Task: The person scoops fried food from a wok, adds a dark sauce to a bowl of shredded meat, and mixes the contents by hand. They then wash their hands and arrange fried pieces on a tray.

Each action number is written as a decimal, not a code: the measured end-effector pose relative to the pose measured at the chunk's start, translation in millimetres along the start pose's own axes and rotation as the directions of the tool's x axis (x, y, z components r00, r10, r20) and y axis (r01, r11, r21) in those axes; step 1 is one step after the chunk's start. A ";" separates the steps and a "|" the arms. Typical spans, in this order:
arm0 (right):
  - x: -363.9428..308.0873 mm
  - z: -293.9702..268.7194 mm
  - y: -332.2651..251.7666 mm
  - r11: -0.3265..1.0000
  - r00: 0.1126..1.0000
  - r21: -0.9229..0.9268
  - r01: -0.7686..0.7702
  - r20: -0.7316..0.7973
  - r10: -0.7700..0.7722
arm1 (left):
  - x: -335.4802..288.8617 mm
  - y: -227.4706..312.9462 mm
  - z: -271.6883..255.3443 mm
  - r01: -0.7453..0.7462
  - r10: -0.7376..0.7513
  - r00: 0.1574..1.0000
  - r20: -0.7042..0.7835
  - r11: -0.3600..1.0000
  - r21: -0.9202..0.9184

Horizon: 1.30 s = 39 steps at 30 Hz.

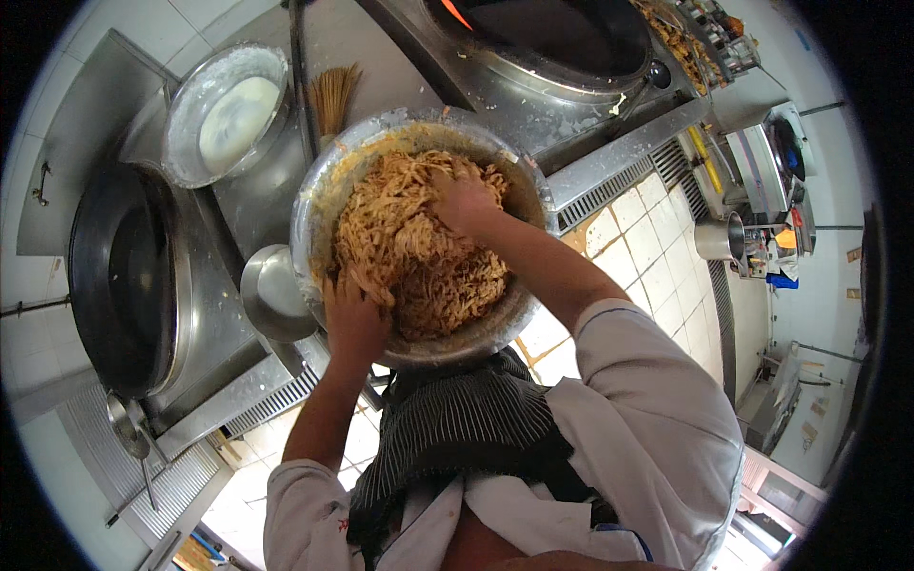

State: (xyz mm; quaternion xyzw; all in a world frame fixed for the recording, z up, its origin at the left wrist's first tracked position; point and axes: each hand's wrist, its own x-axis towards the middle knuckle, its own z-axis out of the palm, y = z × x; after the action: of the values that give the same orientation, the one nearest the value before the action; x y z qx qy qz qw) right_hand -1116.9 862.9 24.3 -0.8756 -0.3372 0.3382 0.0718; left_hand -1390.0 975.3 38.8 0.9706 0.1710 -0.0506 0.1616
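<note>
Just ahead of the striped dark apron (457,409), a wide metal bowl (319,190) holds a large heap of golden-brown shreds (409,233), and both hands are in it. The left hand (357,319) is at the heap's near left side, its fingers sunk among the strands; the right hand (466,202) presses into the upper right part, palm down. How tightly either is closed I cannot tell, since the shreds hide the fingertips. As for progress, the strands are gathered together in the bowl and most look coated, with residue smeared along its inner wall. The colour is uneven, paler on top and darker lower down, so I would judge the blending well under way but not finished. On the steel surface (371,57) beyond, a basin (186,124) with whitish contents stands apart, near a bristle brush (333,90); a smaller metal bowl (259,305) sits just left.
</note>
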 end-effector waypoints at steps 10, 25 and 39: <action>-54.5 -21.4 48.7 0.969 0.727 -0.228 -0.094 -0.681 -0.090 | -9.0 -2.9 6.9 -0.089 0.065 0.979 -0.192 0.989 -0.119; 83.8 -25.6 -14.2 0.929 0.625 -0.093 0.357 -0.716 -0.312 | -13.9 -20.8 21.3 -0.097 0.034 0.949 -0.315 0.977 -0.188; 142.4 -23.6 -108.3 0.774 0.782 -0.141 0.618 0.212 -0.586 | -14.4 -18.5 18.8 -0.019 -0.027 0.944 -0.330 0.991 -0.135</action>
State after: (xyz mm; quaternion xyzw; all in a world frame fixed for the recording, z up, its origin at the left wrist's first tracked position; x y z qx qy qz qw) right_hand -1083.0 1038.9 3.1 -0.6945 -0.6373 0.3284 0.0601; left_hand -1410.7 981.0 17.9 0.9516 0.2009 0.1246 0.1965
